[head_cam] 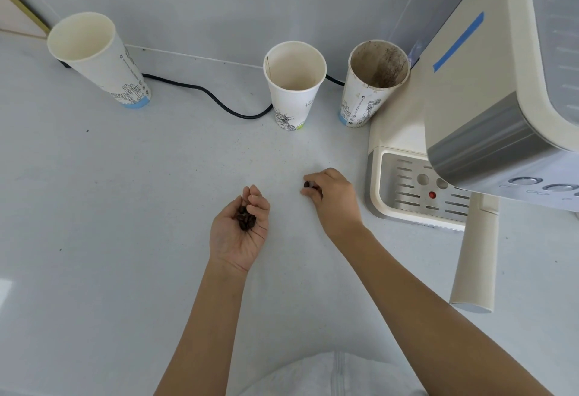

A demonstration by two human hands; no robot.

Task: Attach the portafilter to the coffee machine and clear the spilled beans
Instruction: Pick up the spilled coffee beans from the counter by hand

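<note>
Beans (246, 219) lie cupped in left hand (239, 228), palm up, fingers half curled round a small dark heap. Right hand (330, 196) is palm down just beside it, fingertips pinched on one or two more beans (306, 185) at the tabletop (156, 192). Both hands occupied; neither is spread wide.

Portafilter: cream handle (474, 254) juts out from under the coffee machine (488, 82) front, right of drip tray (404, 185). Basket end hidden by machine body, so seating can't be confirmed; it appears attached. Judged: attach step done, bean clearing in hand and near its end.

Surroundings: no other whole beans seen on tabletop, only a few dark specks too small to tell apart. Three paper cups near back wall: left cup (100, 60) well apart, middle cup (294, 82), stained cup (372, 79) touching or just beside the machine. Black cable (213, 98) runs behind them.

Advice for step in hand:
- Keep left palm level & fingers curled so the heap doesn't roll off.
- Bring right hand over the palm, release low, not from height.
- Pinch w/ thumb & two fingers; beans are round and slippery, likely to skid if pressed.
- Check specks and area by drip tray before emptying the palm, prob. into a cup.
</note>
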